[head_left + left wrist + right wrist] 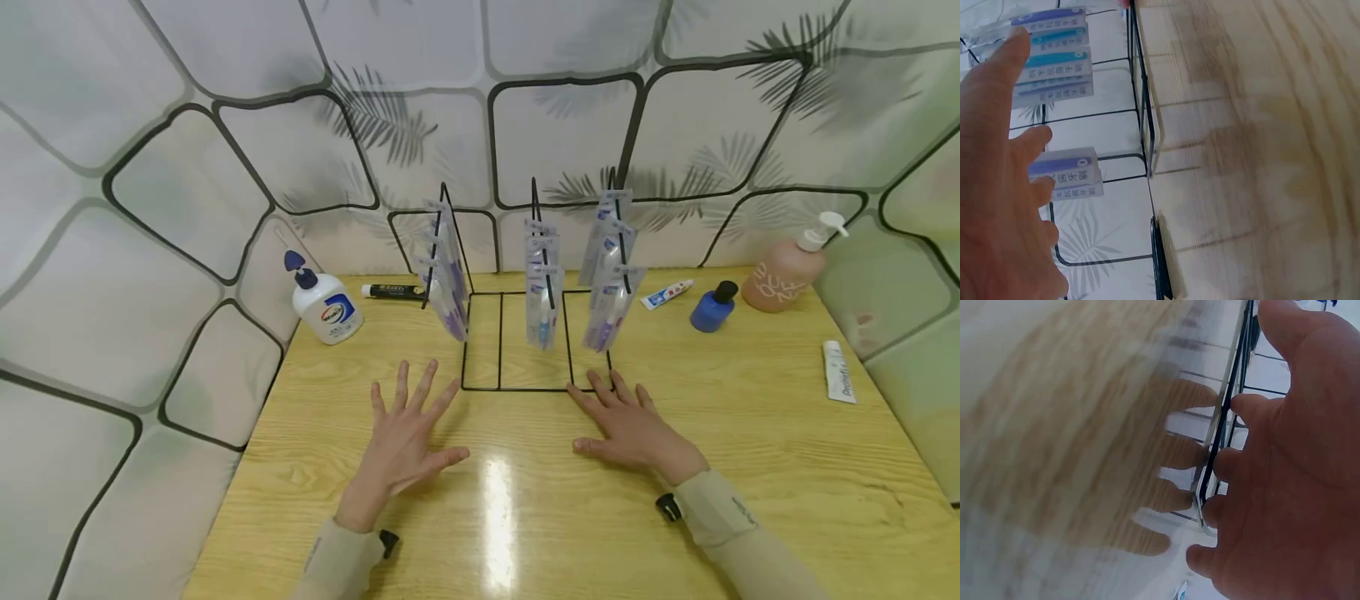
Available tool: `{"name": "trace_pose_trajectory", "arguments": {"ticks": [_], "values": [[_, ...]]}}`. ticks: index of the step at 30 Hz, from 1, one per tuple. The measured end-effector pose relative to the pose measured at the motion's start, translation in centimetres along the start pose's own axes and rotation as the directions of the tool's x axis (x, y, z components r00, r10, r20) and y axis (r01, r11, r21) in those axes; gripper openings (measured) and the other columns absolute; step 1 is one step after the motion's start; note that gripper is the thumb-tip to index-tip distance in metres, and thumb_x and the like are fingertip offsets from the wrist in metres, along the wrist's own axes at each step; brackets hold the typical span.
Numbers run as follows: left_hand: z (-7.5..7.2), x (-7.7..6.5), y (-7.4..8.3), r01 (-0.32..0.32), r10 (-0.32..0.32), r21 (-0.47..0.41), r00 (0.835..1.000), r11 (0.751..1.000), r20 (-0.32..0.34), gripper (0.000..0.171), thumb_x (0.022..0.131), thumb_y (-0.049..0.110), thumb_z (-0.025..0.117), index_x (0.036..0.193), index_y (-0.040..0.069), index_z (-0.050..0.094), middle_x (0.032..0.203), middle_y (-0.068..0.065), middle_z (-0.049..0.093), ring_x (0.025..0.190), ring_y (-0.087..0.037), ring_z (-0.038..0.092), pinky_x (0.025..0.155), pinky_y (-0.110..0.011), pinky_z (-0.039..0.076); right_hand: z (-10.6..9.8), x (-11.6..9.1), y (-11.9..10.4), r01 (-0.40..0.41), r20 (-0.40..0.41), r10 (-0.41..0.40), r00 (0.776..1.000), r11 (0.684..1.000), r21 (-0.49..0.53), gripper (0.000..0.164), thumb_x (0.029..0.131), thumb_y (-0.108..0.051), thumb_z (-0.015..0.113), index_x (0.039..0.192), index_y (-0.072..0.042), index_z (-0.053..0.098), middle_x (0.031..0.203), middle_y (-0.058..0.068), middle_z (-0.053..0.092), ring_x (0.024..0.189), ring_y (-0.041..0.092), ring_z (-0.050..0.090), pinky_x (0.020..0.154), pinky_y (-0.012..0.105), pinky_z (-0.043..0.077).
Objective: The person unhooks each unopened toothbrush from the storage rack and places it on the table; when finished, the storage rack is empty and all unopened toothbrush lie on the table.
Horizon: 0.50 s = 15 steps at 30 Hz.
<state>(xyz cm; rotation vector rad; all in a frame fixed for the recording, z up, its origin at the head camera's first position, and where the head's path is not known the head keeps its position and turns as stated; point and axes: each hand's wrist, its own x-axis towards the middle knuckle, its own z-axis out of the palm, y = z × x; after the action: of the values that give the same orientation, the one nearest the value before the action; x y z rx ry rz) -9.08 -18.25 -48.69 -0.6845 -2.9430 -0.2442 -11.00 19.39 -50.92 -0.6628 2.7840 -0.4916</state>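
A black wire rack (517, 389) stands near the back of the table, hung with three rows of what look like toothbrushes in clear packs, on the left (450, 304), in the middle (543, 308) and on the right (606, 317). Left of the rack's front, my left hand (401, 446) is spread with straight fingers and holds nothing. My right hand (633, 433) is also spread and empty, its fingertips at the rack's front right corner; whether they touch the wire I cannot tell. Purple and blue packs (1057, 59) show beyond my left hand in the left wrist view.
A white pump bottle (327, 308) and a black tube (393, 292) are at the back left. Toward the right are a small toothpaste tube (667, 294), a blue bottle (711, 310), a pink pump bottle (783, 275) and a white tube (837, 372). A patterned backdrop (427, 50) rises behind the table.
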Motion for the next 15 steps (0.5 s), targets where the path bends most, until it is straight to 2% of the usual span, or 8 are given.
{"name": "trace_pose_trajectory", "arguments": {"ticks": [3, 5, 7, 9, 11, 12, 15], "values": [[-0.2, 0.6, -0.5, -0.026, 0.022, -0.051, 0.997, 0.998, -0.078, 0.104, 0.077, 0.07, 0.073, 0.161, 0.022, 0.034, 0.17, -0.011, 0.024, 0.155, -0.047, 0.019, 0.115, -0.077, 0.018, 0.0, 0.0, 0.1, -0.009, 0.025, 0.009, 1.0, 1.0, 0.008, 0.084, 0.094, -0.061, 0.059, 0.162, -0.023, 0.028, 0.169, 0.021, 0.016, 0.154, 0.054, 0.009, 0.114, 0.079, 0.014], [-0.2, 1.3, -1.1, -0.051, 0.028, -0.118, 0.981, 0.992, -0.19, 0.098, 0.075, 0.056, 0.083, 0.154, 0.012, 0.045, 0.16, -0.014, 0.043, 0.147, -0.043, 0.04, 0.116, -0.069, 0.029, -0.1, 0.0, 0.1, -0.009, 0.037, 0.008, 0.999, 1.0, 0.013, 0.084, 0.095, -0.061, 0.059, 0.162, -0.023, 0.028, 0.169, 0.021, 0.016, 0.154, 0.054, 0.008, 0.114, 0.079, 0.015], [-0.5, 2.2, -1.6, -0.085, 0.009, -0.219, 0.946, 0.972, -0.325, 0.08, 0.075, 0.037, 0.09, 0.141, 0.004, 0.058, 0.142, -0.016, 0.063, 0.13, -0.039, 0.059, 0.11, -0.06, 0.043, -0.2, 0.0, 0.1, -0.012, 0.046, 0.011, 0.999, 1.0, 0.017, 0.084, 0.095, -0.061, 0.06, 0.163, -0.023, 0.027, 0.169, 0.021, 0.016, 0.154, 0.054, 0.007, 0.114, 0.079, 0.015], [-0.7, 3.3, -2.0, -0.116, -0.05, -0.348, 0.9, 0.93, -0.433, 0.057, 0.078, 0.019, 0.089, 0.127, 0.001, 0.067, 0.124, -0.016, 0.072, 0.113, -0.034, 0.069, 0.1, -0.052, 0.053, -0.3, 0.1, 0.1, -0.011, 0.049, 0.011, 0.999, 1.0, 0.012, 0.085, 0.094, -0.06, 0.061, 0.163, -0.023, 0.027, 0.169, 0.021, 0.016, 0.154, 0.054, 0.007, 0.114, 0.079, 0.015], [-1.1, 4.5, -2.2, -0.148, -0.132, -0.49, 0.861, 0.859, -0.491, 0.035, 0.082, 0.007, 0.084, 0.114, 0.001, 0.071, 0.117, -0.016, 0.072, 0.107, -0.031, 0.07, 0.092, -0.045, 0.058, -0.4, 0.2, 0.2, -0.01, 0.052, 0.01, 0.999, 1.0, 0.006, 0.087, 0.093, -0.059, 0.064, 0.163, -0.023, 0.027, 0.169, 0.022, 0.017, 0.153, 0.055, 0.007, 0.113, 0.079, 0.015], [-1.4, 5.1, -2.2, -0.166, -0.174, -0.568, 0.851, 0.806, -0.496, 0.027, 0.084, 0.003, 0.081, 0.109, 0.0, 0.071, 0.118, -0.017, 0.07, 0.108, -0.03, 0.068, 0.091, -0.041, 0.058, -0.4, 0.2, 0.2, -0.01, 0.058, 0.009, 0.998, 1.0, 0.003, 0.088, 0.092, -0.058, 0.065, 0.163, -0.023, 0.027, 0.169, 0.022, 0.017, 0.153, 0.055, 0.007, 0.113, 0.079, 0.015], [-2.4, 6.8, -2.2, -0.223, -0.25, -0.746, 0.849, 0.628, -0.465, 0.012, 0.089, -0.003, 0.073, 0.101, -0.003, 0.07, 0.132, -0.018, 0.061, 0.124, -0.026, 0.059, 0.1, -0.03, 0.054, -0.6, 0.3, 0.2, -0.012, 0.084, 0.012, 0.996, 1.0, 0.005, 0.092, 0.09, -0.055, 0.07, 0.163, -0.023, 0.025, 0.169, 0.022, 0.014, 0.154, 0.054, 0.005, 0.114, 0.079, 0.014]]}}
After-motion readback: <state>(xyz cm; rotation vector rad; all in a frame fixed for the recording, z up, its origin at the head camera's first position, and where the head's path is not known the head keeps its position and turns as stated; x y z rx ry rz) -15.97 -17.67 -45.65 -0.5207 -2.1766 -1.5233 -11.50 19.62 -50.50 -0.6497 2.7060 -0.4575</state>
